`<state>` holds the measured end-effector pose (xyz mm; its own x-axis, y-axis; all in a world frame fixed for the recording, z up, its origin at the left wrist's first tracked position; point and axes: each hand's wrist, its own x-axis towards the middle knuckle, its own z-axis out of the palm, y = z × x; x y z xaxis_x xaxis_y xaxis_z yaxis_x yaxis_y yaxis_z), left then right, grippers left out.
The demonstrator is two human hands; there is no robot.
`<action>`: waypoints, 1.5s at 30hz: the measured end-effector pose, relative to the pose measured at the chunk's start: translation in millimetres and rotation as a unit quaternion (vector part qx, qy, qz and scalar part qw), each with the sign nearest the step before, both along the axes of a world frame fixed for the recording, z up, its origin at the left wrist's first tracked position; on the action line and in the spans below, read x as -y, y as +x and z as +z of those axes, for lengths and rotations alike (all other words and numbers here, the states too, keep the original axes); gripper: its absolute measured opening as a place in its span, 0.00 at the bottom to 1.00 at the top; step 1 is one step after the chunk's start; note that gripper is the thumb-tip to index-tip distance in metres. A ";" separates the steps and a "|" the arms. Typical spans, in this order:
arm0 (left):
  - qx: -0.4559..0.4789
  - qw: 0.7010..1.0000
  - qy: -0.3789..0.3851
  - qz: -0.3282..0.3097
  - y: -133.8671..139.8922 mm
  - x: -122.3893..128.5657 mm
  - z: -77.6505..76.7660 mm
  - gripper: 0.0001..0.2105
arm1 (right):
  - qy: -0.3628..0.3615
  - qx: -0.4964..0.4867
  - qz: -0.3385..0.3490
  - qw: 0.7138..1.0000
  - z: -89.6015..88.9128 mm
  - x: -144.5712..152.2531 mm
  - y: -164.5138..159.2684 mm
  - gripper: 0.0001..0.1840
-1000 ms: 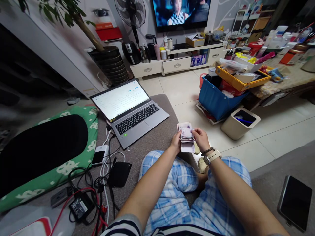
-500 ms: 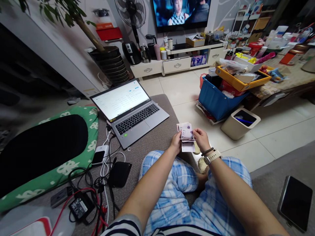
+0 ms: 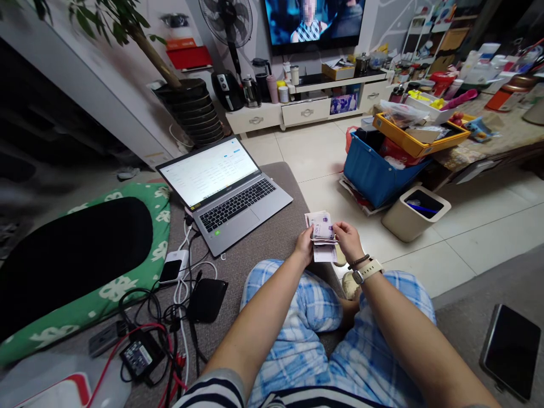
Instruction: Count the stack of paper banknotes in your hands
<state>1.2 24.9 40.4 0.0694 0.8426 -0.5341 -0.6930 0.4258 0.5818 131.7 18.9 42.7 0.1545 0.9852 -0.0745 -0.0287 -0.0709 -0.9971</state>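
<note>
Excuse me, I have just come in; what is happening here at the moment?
A seated person grips a stack of apparent banknotes with the left hand and pinches its right edge with the right hand. The stack is uneven, with one part sticking out toward the lap. Nearby, an open laptop rests on a grey seat, its screen lit; neither hand touches it.

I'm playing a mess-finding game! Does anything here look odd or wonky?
Yes: the cables at the lower left lie tangled, black, white and red together. The banknotes in the left hand and right hand look uneven, some sticking out below. I see no spill.
</note>
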 end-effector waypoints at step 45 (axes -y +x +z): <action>0.031 0.999 -0.021 -0.003 0.3 2.8 11.3 0.14 | 0.003 -0.030 -0.009 1.000 1.2 0.2 -0.8 0.17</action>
<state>1.6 22.2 51.8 0.1089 0.8192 -0.5631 -0.7243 0.4533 0.5195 130.9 18.7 43.9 0.1669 0.9828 -0.0793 -0.0902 -0.0648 -0.9938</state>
